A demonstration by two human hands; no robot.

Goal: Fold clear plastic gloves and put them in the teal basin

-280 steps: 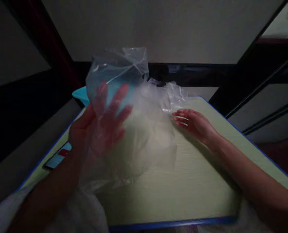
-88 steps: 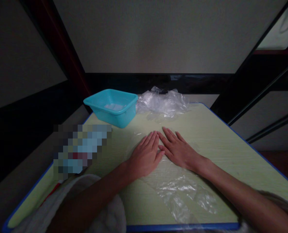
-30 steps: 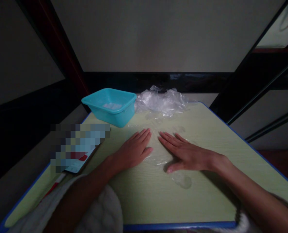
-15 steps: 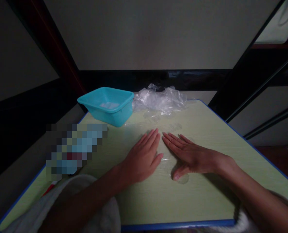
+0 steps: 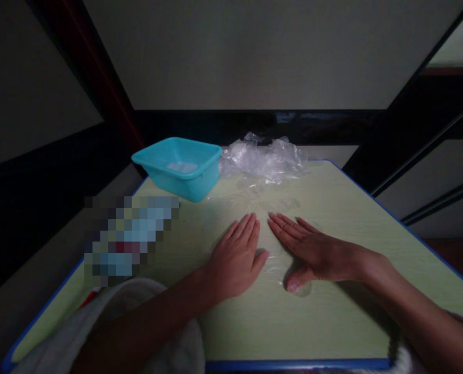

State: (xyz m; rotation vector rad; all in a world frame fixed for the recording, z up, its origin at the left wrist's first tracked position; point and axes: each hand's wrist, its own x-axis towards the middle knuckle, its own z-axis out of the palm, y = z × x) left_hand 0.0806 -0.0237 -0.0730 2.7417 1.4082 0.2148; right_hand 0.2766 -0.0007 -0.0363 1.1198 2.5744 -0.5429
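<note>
My left hand (image 5: 237, 259) lies palm down near the middle of the table, fingers stretched out side by side and thumb apart. To its right, my right hand (image 5: 317, 252) is also palm down, its fingers extended and pointing toward the left hand. The two hands do not touch. Beneath and around them, a thin clear plastic sheet (image 5: 276, 265) is spread on the tabletop, its outline hard to make out. Both hands press on it and neither grips anything.
A turquoise basin (image 5: 196, 186) with something pale inside stands at the table's back left. Beside it lies crumpled clear plastic (image 5: 266, 158). A pixelated item (image 5: 137, 234) is at the left. The table (image 5: 301, 332) has a blue edge, with a wall behind.
The whole view has shifted a little, so things appear slightly farther right. My left hand has slid slightly back toward me, and a somewhat wider gap shows between the hands' fingertips.
</note>
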